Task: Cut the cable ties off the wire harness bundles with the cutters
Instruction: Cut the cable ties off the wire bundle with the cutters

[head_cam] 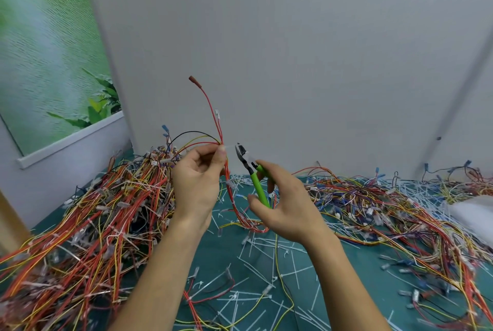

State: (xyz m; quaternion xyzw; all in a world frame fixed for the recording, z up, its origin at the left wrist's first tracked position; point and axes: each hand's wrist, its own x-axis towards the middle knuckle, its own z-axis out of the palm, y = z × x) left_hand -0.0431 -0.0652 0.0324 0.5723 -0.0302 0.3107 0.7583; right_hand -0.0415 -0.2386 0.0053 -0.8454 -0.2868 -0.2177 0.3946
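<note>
Grey wall [293,37] backs a teal counter [221,246] heaped with coloured wire piles [93,224] and strewn with cut white ties [266,264]. Above it, the left hand [198,178] pinches a red wire harness bundle [219,128] at its cable tie [227,147]. The right hand [285,208] grips the green-handled cutters [253,173], whose tip sits just beside that tie.
</note>
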